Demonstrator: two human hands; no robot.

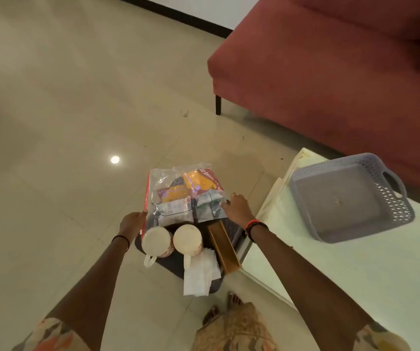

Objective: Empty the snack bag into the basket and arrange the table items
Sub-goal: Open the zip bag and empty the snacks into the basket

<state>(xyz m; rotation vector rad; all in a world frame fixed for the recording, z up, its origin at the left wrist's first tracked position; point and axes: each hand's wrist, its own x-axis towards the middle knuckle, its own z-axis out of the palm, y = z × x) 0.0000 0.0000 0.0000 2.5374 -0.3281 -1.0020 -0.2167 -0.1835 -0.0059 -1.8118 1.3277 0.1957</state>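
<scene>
I carry a dark tray (171, 268) above the floor, my left hand (131, 224) gripping its left side and my right hand (238, 207) its far right side. A clear snack bag (182, 196) full of coloured packets lies on the tray's far end. Two white mugs (156, 243) (187, 240) stand behind it, with a wooden holder (222, 245) and white paper napkins (200, 276) beside them. An empty grey plastic basket (353, 198) sits on the white table (343, 269) to the right.
A red sofa (330, 72) stands beyond the table on black legs. Glossy beige floor tiles (64, 122) spread to the left. My feet (219, 310) show below the tray, close to the table's near corner.
</scene>
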